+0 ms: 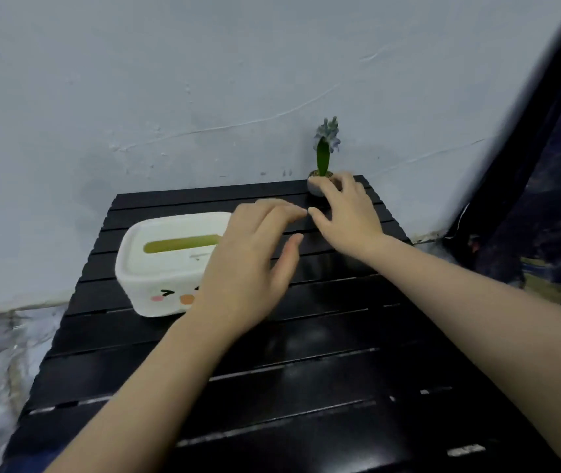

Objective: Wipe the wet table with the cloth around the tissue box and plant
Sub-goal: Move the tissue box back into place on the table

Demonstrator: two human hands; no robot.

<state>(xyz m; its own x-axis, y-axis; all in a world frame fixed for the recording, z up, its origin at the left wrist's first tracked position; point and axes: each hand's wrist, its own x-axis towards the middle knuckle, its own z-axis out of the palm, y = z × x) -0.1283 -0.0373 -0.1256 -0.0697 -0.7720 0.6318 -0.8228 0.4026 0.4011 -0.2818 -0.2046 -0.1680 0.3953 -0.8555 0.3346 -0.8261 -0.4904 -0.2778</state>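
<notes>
Overhead, black slatted table, pale wall

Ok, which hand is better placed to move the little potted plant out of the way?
Right. The right hand already has its fingers at the potted plant, while the left hand hovers beside the tissue box.
</notes>
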